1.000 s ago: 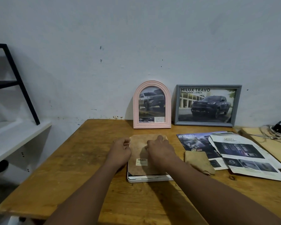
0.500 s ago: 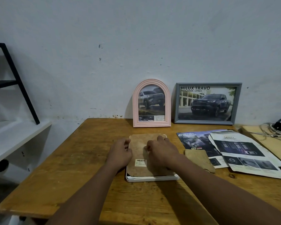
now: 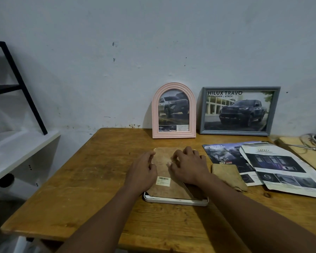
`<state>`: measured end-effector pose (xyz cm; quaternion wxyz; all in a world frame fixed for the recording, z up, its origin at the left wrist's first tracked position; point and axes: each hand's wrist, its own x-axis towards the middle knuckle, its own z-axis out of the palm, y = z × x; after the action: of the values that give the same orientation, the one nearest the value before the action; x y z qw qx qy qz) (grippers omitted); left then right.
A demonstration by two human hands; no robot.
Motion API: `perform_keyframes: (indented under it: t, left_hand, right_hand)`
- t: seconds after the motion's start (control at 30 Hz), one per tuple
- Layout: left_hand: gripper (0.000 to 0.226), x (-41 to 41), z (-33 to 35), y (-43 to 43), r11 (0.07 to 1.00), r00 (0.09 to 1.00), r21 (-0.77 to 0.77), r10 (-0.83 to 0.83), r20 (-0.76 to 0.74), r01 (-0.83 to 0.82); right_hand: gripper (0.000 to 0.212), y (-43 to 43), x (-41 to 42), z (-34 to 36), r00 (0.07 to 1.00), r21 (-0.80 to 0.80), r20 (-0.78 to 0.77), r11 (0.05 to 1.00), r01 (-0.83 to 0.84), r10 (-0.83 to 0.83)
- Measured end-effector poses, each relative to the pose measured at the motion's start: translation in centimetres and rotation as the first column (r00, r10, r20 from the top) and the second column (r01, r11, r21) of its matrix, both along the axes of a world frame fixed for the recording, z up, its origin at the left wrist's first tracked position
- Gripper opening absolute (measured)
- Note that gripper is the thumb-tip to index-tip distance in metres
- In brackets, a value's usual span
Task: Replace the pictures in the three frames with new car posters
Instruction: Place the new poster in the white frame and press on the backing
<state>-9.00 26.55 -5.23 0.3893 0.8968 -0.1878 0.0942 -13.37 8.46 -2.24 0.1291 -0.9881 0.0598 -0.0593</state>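
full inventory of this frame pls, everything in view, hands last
table: 1, brown wood, foreground
arched frame: 1, pink, upright against wall, truck poster inside
rectangular frame: 1, grey, upright, right of arched frame, truck poster inside
flat frame: 1, white, face down, table centre
backing board: 1, brown, in flat frame, barcode sticker on it
brown piece: 1, right of flat frame
brochure sheets: at least 2, printed, table right
shelf unit: 1, white, black bars, left
cables: pale, far right
left hand: fingers bent, board's left edge
right hand: fingers bent, on board
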Motion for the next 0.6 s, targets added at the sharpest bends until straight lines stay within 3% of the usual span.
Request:
perform_keyframes:
  t: [0.23, 0.33, 0.6]
  left_hand:
    - [0.052, -0.3, 0.1, -0.2, 0.986, 0.997, 0.158, -0.061, 0.052, 0.052]
    - [0.055, -0.3, 0.4, -0.7, 0.976, 0.995, 0.195, -0.096, -0.012, 0.097]
    - [0.056, -0.1, 0.9, -0.9, 0.984, 0.990, 0.140, -0.098, -0.099, 0.111]
  right_hand:
    - [0.051, -0.6, 0.4, -1.0, 1.000, 0.076, 0.002, 0.997, -0.027, 0.027]
    - [0.053, -0.8, 0.6, -1.0, 0.999, 0.105, -0.023, 0.994, -0.032, 0.034]
    - [0.058, -0.9, 0.9, -1.2, 0.999, 0.099, -0.041, 0.995, -0.012, 0.016]
